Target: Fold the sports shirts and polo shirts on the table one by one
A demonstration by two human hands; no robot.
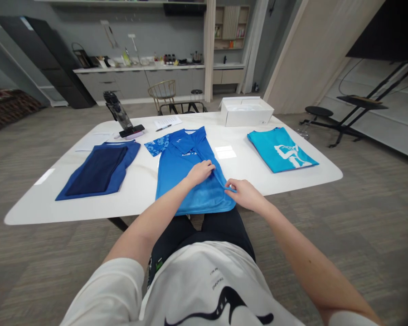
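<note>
A blue T-shirt (177,176) lies in front of me with its collar at the far side. One patterned sleeve sticks out to the left, and the right side is partly folded inward. My left hand (201,172) is closed on the fabric near the middle of that fold, fingertips bent down. Lower on the right, my right hand (246,194) pinches the shirt's side edge close to the hem, lifting it slightly. The hem reaches the table's near edge.
Folded dark blue clothes (97,170) lie left on the white table (139,181), a folded turquoise shirt (275,145) right. Behind are a white box (246,112), a pen (163,127), paper (169,121) and a black handheld vacuum-like device (119,113). A chair (162,93) stands beyond.
</note>
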